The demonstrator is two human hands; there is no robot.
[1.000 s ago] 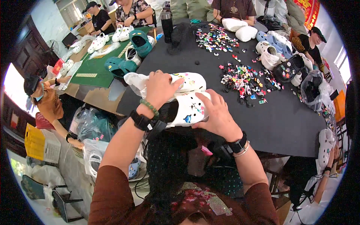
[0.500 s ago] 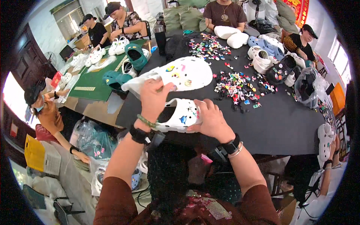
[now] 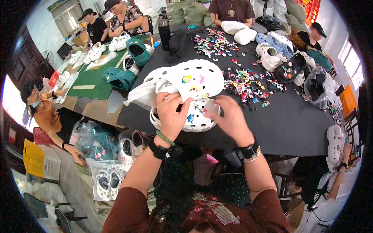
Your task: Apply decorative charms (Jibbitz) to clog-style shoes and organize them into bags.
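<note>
Two white clogs with colourful charms lie one beyond the other in front of me. The farther clog (image 3: 211,77) overlaps the nearer clog (image 3: 194,126), which has a blue charm on its toe. A thin white sheet (image 3: 145,93) is draped along the farther clog's left side. My left hand (image 3: 171,112) is closed on the near edge of the farther clog, with the sheet under its fingers. Over the right end of the nearer clog is my right hand (image 3: 233,118), smeared by motion; whether its fingers hold anything cannot be made out.
Loose charms (image 3: 248,83) are heaped beyond on the black table (image 3: 287,128). More clogs (image 3: 289,68) stand at right, beside a clear plastic bag (image 3: 316,87). Teal clogs (image 3: 120,79) sit at left near a green mat (image 3: 91,83). Several people work around the tables.
The farther clog has come down and slightly right, overlapping the nearer one. My left hand has moved down and right with it; my right hand has shifted right, its fingers lifting off the nearer clog's side.
</note>
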